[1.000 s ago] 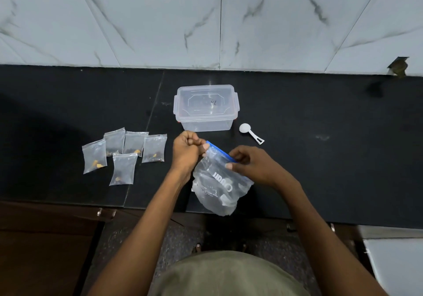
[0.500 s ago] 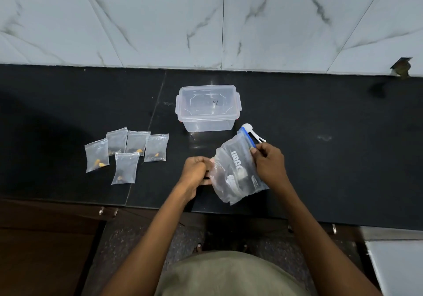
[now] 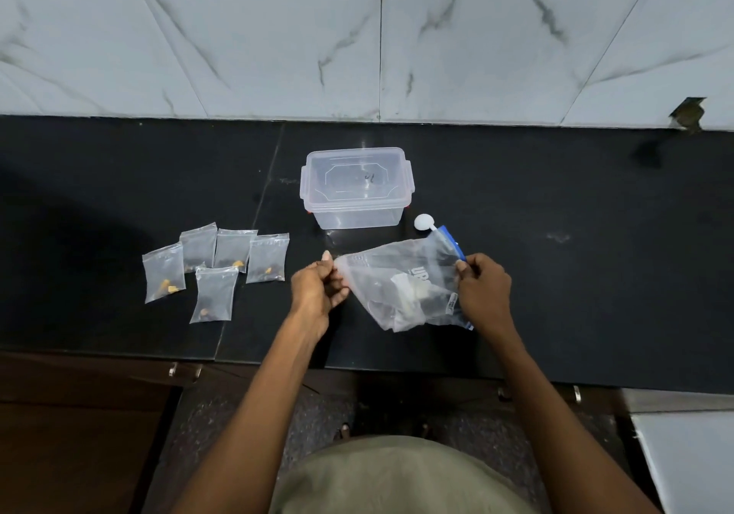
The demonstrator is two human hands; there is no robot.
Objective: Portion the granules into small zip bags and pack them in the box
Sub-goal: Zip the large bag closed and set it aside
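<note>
Between both hands [image 3: 317, 287] [image 3: 482, 291], zip bag [image 3: 401, 287] now flatter.

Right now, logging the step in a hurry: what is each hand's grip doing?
Left hand: pinches one end of the large zip bag.
Right hand: grips the bag's blue zip end.
</note>
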